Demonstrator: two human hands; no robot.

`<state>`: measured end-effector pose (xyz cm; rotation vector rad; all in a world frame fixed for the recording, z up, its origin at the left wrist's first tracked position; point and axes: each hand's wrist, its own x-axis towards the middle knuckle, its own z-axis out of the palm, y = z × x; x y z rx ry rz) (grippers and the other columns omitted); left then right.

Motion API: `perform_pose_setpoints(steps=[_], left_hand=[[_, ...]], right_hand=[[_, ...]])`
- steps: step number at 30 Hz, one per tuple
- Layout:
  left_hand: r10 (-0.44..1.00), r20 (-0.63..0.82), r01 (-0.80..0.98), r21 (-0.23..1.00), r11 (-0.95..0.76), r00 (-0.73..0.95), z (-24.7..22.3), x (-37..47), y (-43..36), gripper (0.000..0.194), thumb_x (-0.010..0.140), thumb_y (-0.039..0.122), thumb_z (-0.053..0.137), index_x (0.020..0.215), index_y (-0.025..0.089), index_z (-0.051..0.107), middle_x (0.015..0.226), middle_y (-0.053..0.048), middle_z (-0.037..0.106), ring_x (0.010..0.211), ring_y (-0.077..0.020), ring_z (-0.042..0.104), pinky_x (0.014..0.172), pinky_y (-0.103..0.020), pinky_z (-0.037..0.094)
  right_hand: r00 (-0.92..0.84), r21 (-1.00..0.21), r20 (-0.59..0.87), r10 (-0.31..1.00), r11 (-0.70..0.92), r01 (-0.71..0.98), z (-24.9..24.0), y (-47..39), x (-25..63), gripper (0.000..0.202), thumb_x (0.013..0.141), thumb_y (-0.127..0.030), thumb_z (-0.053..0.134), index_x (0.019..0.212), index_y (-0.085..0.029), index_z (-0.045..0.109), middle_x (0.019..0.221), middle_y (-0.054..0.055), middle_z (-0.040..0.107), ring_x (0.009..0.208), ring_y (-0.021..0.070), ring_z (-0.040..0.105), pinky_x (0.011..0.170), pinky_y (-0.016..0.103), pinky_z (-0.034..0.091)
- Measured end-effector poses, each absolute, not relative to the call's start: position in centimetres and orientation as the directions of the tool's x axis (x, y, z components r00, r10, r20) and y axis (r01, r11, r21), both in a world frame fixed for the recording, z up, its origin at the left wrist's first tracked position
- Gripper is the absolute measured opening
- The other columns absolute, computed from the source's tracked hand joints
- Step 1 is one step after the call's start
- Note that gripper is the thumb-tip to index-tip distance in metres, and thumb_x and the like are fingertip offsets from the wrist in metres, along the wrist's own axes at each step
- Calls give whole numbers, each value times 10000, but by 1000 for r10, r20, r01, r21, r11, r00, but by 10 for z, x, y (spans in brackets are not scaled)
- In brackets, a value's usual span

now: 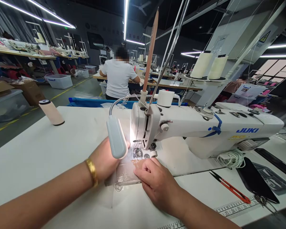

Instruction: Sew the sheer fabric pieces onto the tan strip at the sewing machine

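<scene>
A white JUKI sewing machine (pixel 178 124) stands in front of me, its needle area lit by a grey lamp (pixel 116 136). Beneath the presser foot (pixel 138 153) and toward me lies sheer lace fabric (pixel 124 173), with a small tan piece (pixel 136 163) at its right. My right hand (pixel 157 179) is closed, fingers curled and pinching the tan piece just in front of the foot. My left hand (pixel 105 156), below a gold bracelet (pixel 92 171), reaches to the left side of the needle area. The lamp hides most of its fingers, so their grip cannot be seen.
A peach thread spool (pixel 51 113) stands at the table's left. Right of my hands lie red thread snips (pixel 230 187), a black phone (pixel 257 179), coiled cord (pixel 231 159) and a printed ruler (pixel 240 208). A pencil (pixel 151 51) stands upright on the machine. A person (pixel 120 74) sits ahead.
</scene>
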<state>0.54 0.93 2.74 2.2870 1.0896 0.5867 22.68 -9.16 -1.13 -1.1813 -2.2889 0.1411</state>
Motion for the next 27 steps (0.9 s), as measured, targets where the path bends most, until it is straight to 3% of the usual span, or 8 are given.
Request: perform_pose_setpoints(steps=[4,7,11,19,27], left_hand=[[745,191,634,418,-651,639,14,0,-18,217,980,308,449,894,230,633,917,-66,610,786,-256,535,644,-351,388],[696,180,620,340,-708,696,6,-3,-25,240,995,287,455,1056,218,676,1026,-92,646,887,-279,583,717,-372,460],[672,198,602,317,-733,713,3,-4,-23,277,1024,296,445,1084,213,702,1056,-103,653,891,-274,595,696,-361,475],[619,291,563,258,-785,730,-5,-6,-19,300,1050,297,412,1023,205,695,1041,-104,647,863,-274,613,620,-341,462],[500,460,464,198,-863,734,-14,-6,-1,488,1134,518,293,1171,206,666,1175,-129,711,1079,-346,657,755,-430,555]], right_hand=[[-465,-297,434,772,610,735,-12,-92,227,306,752,59,486,868,-191,620,842,28,494,770,193,403,621,284,322],[-476,-279,446,758,623,730,-11,-93,227,331,779,60,476,911,-187,652,840,34,499,773,199,414,625,287,335],[-497,-270,461,735,650,710,-9,-94,228,404,822,56,457,1039,-186,698,848,42,515,792,209,428,645,289,362],[-489,-254,494,719,657,709,-13,-93,226,376,814,67,485,1010,-184,686,839,30,515,768,193,421,625,271,327],[-440,-251,464,769,590,767,-14,-92,223,306,871,40,472,952,-185,662,831,27,522,743,193,417,629,290,333]])
